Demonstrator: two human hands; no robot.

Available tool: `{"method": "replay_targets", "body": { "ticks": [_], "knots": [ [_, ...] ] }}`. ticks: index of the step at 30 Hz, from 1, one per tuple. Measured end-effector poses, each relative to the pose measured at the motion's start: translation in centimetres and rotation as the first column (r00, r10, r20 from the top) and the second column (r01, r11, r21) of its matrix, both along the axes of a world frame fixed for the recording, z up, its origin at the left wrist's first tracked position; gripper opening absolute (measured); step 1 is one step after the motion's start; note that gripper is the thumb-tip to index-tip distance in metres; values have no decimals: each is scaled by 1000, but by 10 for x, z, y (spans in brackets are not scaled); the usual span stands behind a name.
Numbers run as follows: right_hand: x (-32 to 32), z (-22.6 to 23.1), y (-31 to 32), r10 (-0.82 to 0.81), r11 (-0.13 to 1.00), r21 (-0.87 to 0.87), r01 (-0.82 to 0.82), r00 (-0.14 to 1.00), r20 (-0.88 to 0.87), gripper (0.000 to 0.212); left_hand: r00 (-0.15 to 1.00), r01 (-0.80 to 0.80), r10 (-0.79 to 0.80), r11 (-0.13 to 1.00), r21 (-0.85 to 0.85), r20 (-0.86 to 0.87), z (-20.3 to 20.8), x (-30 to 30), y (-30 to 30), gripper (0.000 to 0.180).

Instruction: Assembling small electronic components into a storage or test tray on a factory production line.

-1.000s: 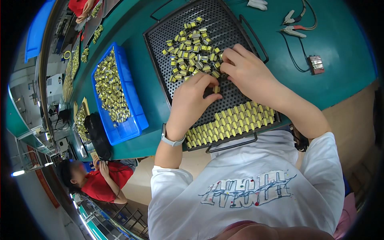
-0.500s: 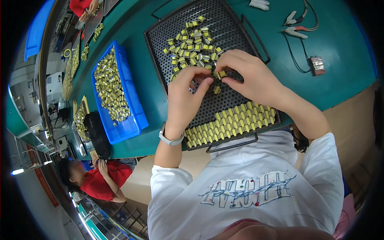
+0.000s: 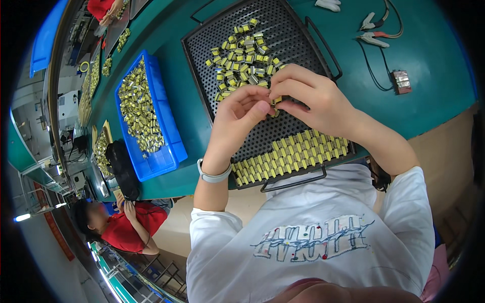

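Observation:
My right hand (image 3: 310, 98) pinches a small yellow-taped transformer (image 3: 276, 101) between thumb and fingers, above the black perforated tray (image 3: 262, 136). Close against it, my left hand (image 3: 240, 113) has its fingers curled and its thumb bent in; whatever its fingertips hold is hidden. Another such piece, partly covered by my right hand, lies just below the fingertips. Beyond my hands, a loose pile of transformers (image 3: 245, 58) is scattered on the tray. Along the tray's near side, more of them stand in tight, even rows (image 3: 293, 156).
Left of the tray stands a blue bin (image 3: 174, 146) full of similar pieces, with a black bag (image 3: 122, 169) beside it. Wired clips (image 3: 374, 38) and a small block (image 3: 401, 82) on a cable lie to the right. A co-worker in red (image 3: 132, 227) sits at the left.
My hands have drawn together; the right fingers have closed further over the transformer and hide more of it. The rows and the pile look the same.

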State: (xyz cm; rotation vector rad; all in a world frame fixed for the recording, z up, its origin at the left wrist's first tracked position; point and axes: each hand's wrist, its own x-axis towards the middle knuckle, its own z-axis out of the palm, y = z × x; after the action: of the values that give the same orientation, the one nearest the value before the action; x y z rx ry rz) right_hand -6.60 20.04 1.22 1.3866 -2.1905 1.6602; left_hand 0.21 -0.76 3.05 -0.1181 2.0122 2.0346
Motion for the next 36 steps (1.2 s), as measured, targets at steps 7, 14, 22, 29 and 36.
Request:
{"method": "replay_targets", "body": {
  "ticks": [7, 14, 22, 29, 36],
  "knots": [
    [2, -3, -2, -16, 999, -30, 13, 994, -109, 24, 997, 6, -18, 989, 149, 80, -2, 1, 3, 25],
    [1, -3, -2, -31, 999, -40, 26, 990, -136, 24, 998, 8, -19, 987, 159, 63, -3, 1, 3, 24],
    [2, -1, -1, -37, 999, -36, 31, 986, -165, 23, 997, 37, -49, 982, 187, 59, -5, 0, 2, 24],
    [3, -4, -1, -59, 996, -68, 50, 989, -136, 23, 996, 44, -61, 970, 238, 66, -6, 0, 2, 27],
    [5, -5, -2, -64, 996, -69, 56, 991, -121, 25, 994, 26, -52, 971, 240, 101, -6, 1, 1, 27]
  ]
}}
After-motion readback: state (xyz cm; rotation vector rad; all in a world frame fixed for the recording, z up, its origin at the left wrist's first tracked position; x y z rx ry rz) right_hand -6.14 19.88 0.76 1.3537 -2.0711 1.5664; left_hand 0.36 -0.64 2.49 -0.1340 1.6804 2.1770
